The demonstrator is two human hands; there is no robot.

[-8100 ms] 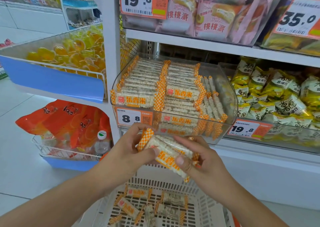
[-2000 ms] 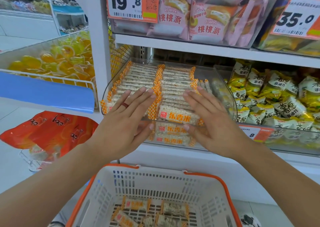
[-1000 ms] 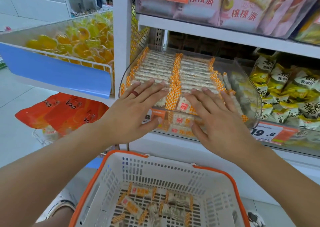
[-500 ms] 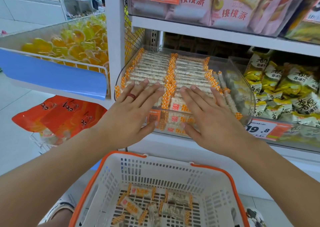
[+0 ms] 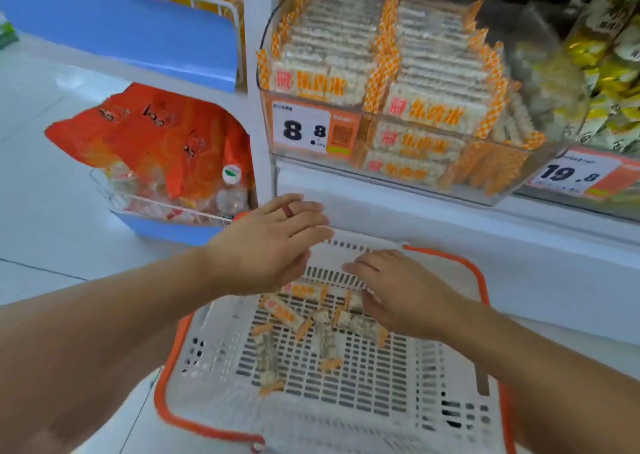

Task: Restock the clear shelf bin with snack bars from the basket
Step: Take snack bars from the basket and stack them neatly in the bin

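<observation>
Both hands are down over the basket (image 5: pixel 346 415), neither holding anything.

Left hand (image 5: pixel 273 245): palm down, fingers extended and loosely together, hovering at the far left of the basket. No bar in it.

Right hand (image 5: pixel 398 291): palm down, fingers extended toward the left, lower into the basket than the other. Its fingertips (image 5: pixel 351 268) sit over the far wall; the heel of the hand lies just above the loose bars. Whether the thumb side touches a wrapper I cannot tell; motion blur smears that edge.

Snack bars (image 5: pixel 304 318): a small scatter on the basket floor, lying every which way.
- One labelled bar (image 5: pixel 284 311) runs diagonally, directly below the left hand's fingers and to the left of the right hand.
- Another bar (image 5: pixel 304 289) lies roughly crosswise against the far wall, just under the left hand's fingertips.
- A pale bar (image 5: pixel 360 325) lies under the near edge of the right hand, long axis pointing left to right.
- Two more (image 5: pixel 268 360) lie nearer the person than either hand, long axes running fore and aft.

Judgement: the right hand is nearer the pile in height; the left is nearer the two labelled bars. The bars' mixed axes mean gathering, then squaring up, before lifting.

Clear shelf bin (image 5: pixel 519 162): above and beyond both hands, rows already nearly full, with some room at its right.
</observation>
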